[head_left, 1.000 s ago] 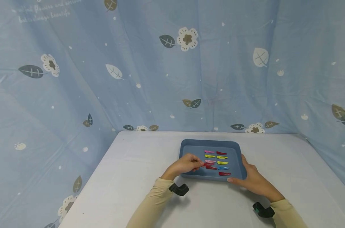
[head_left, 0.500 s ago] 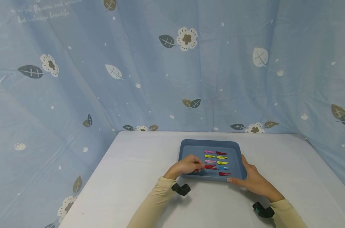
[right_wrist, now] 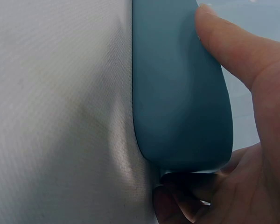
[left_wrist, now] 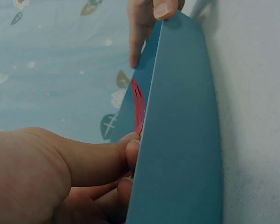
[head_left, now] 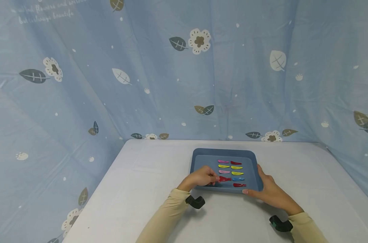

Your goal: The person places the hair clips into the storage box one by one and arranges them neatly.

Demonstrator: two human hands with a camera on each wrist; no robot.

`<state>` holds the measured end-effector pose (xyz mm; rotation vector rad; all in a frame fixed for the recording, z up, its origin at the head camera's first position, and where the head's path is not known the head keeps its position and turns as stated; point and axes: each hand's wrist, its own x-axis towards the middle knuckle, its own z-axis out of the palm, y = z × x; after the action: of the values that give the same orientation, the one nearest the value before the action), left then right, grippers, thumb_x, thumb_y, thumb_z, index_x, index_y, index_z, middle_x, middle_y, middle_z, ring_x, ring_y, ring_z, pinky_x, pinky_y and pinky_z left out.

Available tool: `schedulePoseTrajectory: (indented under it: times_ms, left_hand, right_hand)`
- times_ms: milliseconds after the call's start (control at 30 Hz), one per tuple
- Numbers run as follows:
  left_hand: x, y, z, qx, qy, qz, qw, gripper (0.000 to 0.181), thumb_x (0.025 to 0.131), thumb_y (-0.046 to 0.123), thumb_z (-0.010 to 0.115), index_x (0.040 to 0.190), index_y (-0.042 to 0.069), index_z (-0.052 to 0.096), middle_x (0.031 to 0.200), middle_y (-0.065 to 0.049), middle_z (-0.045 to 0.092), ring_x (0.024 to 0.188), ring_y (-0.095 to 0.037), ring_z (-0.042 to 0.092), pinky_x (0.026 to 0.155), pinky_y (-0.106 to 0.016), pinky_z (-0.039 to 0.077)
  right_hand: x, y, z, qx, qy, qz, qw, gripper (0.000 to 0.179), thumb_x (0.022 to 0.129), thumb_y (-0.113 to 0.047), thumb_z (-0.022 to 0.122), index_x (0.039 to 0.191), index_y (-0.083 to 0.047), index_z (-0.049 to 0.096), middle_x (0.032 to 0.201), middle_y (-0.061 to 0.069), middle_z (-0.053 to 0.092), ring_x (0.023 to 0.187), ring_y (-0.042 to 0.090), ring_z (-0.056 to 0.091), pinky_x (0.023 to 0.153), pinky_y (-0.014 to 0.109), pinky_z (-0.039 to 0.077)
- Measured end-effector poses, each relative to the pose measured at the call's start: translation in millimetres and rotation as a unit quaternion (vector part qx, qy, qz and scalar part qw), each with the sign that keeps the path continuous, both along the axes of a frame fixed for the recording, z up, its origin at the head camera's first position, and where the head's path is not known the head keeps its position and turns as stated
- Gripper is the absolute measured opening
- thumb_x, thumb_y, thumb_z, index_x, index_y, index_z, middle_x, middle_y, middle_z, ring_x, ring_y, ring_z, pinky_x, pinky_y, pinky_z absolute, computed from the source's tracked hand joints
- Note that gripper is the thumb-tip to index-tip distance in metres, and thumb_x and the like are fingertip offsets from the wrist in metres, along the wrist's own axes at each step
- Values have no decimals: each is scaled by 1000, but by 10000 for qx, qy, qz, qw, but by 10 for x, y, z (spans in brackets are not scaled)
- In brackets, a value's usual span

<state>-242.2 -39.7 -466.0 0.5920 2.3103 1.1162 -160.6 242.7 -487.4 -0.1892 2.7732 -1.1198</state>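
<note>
A blue-grey tray (head_left: 203, 161) lies on the table with two columns of snap hair clips in it. My left hand (head_left: 200, 177) reaches over the tray's near left side and pinches a red hair clip (left_wrist: 139, 105) between thumb and fingertips. In the head view that clip overlaps another red one (head_left: 226, 179), and I cannot tell their outlines apart. My right hand (head_left: 272, 193) grips the tray's near right corner, the thumb on the front rim and the fingers along the right side, as the right wrist view also shows.
Beside the pinched clip lie a blue clip (head_left: 238, 179) and a dark red clip (head_left: 239, 185). Yellow clips (head_left: 224, 166) and pink clips (head_left: 223, 161) sit farther back. A white cloth covers the table (head_left: 153, 168); a patterned blue curtain (head_left: 232, 84) hangs behind it.
My left hand has shifted slightly right and toward me, bringing the red hair clip from against the pink one down onto the other red clip. The right hand and tray stay put.
</note>
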Motion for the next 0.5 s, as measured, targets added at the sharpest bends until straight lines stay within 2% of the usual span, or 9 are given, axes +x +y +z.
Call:
schedulePoseTrajectory:
  times_ms: [333,500]
  left_hand:
    - [53,44,-1,-181,54,210,9996,25,102,12,64,86,-1,78,65,3,57,61,-8,46,57,-21,35]
    - [73,52,6,-243,193,205,9993,29,102,12,64,81,-3,76,65,3,57,59,-8,41,56,-22,31]
  right_hand:
    - [2,-9,2,8,43,-7,10000,129,86,-52,79,162,4,-8,153,39,35,137,54,36,99,71,45]
    - [1,-5,-3,74,35,-35,10000,130,86,-53,79,163,3,-8,154,39,34,137,53,36,98,71,45]
